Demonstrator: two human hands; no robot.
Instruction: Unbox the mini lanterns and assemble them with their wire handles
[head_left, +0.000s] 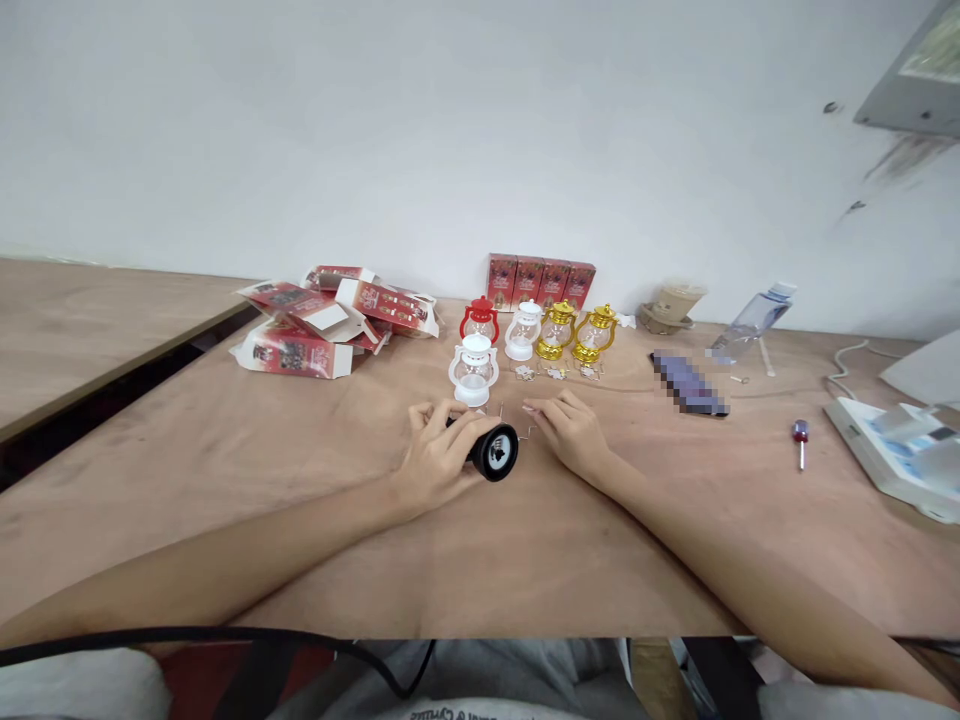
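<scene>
My left hand [439, 455] is wrapped round a black miniature lantern [496, 453], which lies on its side with its open round base facing me. Pale and dark parts show inside that base. To the right of it, my right hand [570, 430] has its fingertips pinched together low over the table; whatever they hold is too small to make out. A thin bent wire [525, 433] lies between the lantern and my right fingers. Just beyond my hands stands a white lantern [474, 372], upright. Behind it are a red lantern [480, 318], another white lantern [523, 330] and two gold lanterns [556, 330].
Red printed boxes [300, 350] are heaped at the left, and several more boxes [529, 280] stand against the wall. Small wire pieces [556, 372] lie before the lanterns. Rightward are a cup [679, 300], bottle [754, 322], phone [690, 383], screwdriver [801, 440] and white tray [892, 470].
</scene>
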